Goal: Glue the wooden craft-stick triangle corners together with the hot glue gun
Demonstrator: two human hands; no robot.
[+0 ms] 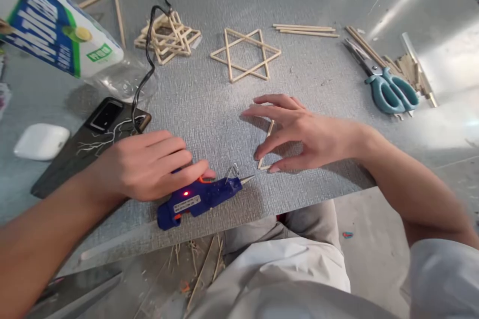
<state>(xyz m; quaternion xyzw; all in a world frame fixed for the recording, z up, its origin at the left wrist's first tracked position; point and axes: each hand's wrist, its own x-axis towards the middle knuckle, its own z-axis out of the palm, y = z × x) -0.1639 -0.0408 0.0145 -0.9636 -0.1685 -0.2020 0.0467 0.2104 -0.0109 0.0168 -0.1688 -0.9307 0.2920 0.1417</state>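
My left hand (157, 164) is wrapped round the handle of a blue hot glue gun (209, 197), whose red light glows. Its metal nozzle points right, toward joined wooden sticks (270, 129) lying on the table. Over those sticks my right hand (292, 132) is spread, thumb and a finger at their near corner and the other fingers stretched out to the left. It partly covers the sticks, so their full shape is hidden. Farther back lies a flat six-pointed star of sticks (228, 55), and left of it a stack of similar stick stars (168, 40).
A clear bottle (71, 25) tilts in at upper left, near a dark phone (93, 129) and a white case (42, 141). A black cord (149, 45) runs down to the phone. Loose sticks (305, 30), blue-handled scissors (391, 89) and stick pieces (409, 70) lie at the back right.
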